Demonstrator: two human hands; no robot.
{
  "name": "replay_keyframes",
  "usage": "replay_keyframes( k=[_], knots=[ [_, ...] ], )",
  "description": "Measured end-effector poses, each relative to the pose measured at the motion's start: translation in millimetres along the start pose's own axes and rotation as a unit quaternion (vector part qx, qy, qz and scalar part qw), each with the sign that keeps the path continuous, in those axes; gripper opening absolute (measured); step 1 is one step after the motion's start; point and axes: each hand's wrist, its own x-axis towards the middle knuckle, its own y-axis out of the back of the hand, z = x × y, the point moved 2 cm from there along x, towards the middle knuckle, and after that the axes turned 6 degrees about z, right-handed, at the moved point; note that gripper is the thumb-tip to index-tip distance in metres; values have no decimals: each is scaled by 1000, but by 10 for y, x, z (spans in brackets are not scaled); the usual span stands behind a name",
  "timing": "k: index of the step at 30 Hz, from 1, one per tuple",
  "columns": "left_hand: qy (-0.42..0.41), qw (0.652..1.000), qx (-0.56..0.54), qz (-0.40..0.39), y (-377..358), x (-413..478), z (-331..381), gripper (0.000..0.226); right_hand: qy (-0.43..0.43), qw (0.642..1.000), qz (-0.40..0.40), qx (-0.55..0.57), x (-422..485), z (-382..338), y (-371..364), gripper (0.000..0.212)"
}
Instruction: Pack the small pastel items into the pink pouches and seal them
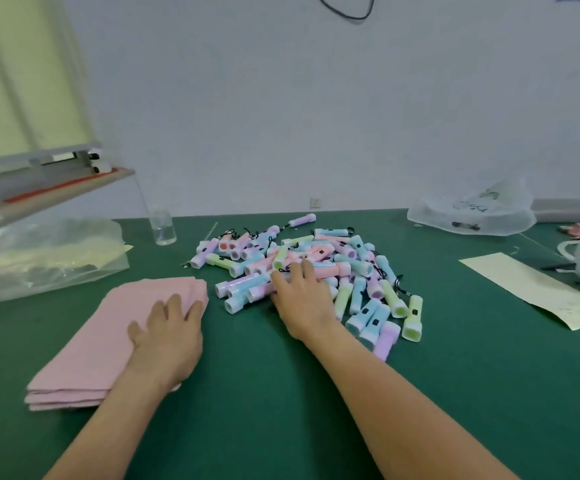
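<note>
Now the right hand (pixel 302 301) is resting on the pastel flashlight pile (pixel 361 268), fingers loosely spread, gripping nothing; the left hand (pixel 169 336) is lying flat on the pink pouch stack (pixel 84 358) — just left of the pile, nearer that hand.

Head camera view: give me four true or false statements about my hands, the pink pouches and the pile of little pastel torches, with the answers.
The left hand rests on the stack of flat pink fabric pouches. True.
The right hand holds the small clear glass bottle. False: it lies on the pile of small pastel plastic torches; the bottle stands untouched beyond it.
The pile lies right of the pouches on the green table mat. True.
The pale yellow paper sheet lies under the pouches. False: it lies far right, apart from them.
</note>
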Motion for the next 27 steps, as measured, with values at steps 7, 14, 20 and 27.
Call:
replay_keyframes(
  k=[7, 14, 20, 27],
  knots=[
    [80, 990, 51, 101, 389, 188, 39, 49, -15, 997, -58, -45, 126, 52, 213, 67],
    [-126, 950, -220, 183, 350, 199, 1114, 69, 8, 997, -3, 74, -704, 815, 810, 93],
    [-153, 958, -224, 89, -25, 328, 1415, 136, -82, 974, -148, 149, -1434, 1588, 662, 124],
    [-320, 884, -218, 261, 84, 525, 1510, 57, -109, 974, -135, 148, -1097, 1409, 325, 118]
  ],
)
